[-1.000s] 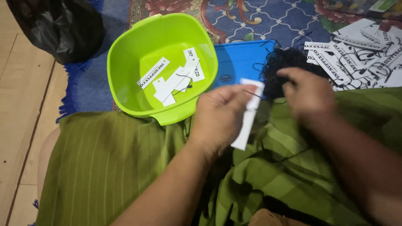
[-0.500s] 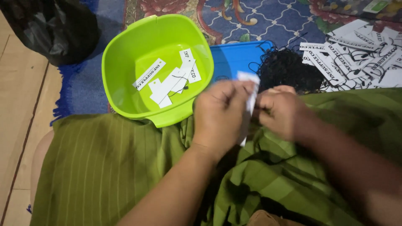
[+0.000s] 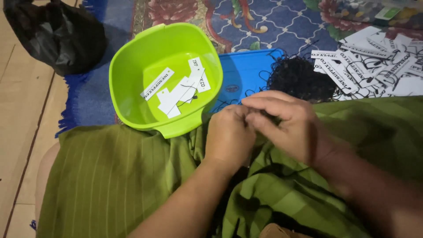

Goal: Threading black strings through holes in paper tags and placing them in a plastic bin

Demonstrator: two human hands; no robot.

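My left hand [image 3: 229,137] and my right hand [image 3: 288,125] meet fingertip to fingertip over my lap, which is covered by a green striped cloth [image 3: 114,176]. Both hands are pinched shut. The white paper tag they held a moment ago is hidden behind the fingers, and a bit of black string shows between them. Just beyond the hands lies a tangle of black strings [image 3: 302,79] on a blue tray [image 3: 242,72]. A lime green plastic bowl [image 3: 128,75] at the upper left holds several white tags [image 3: 176,90] with strings.
A pile of loose white printed tags [image 3: 374,61] lies at the upper right on a patterned blue rug [image 3: 273,26]. A black plastic bag [image 3: 53,35] sits at the upper left, beside bare wooden floor [image 3: 22,114].
The hands came together from apart. The white tag, held upright in my left hand, has dropped behind the closed fingers. The view has shifted slightly.
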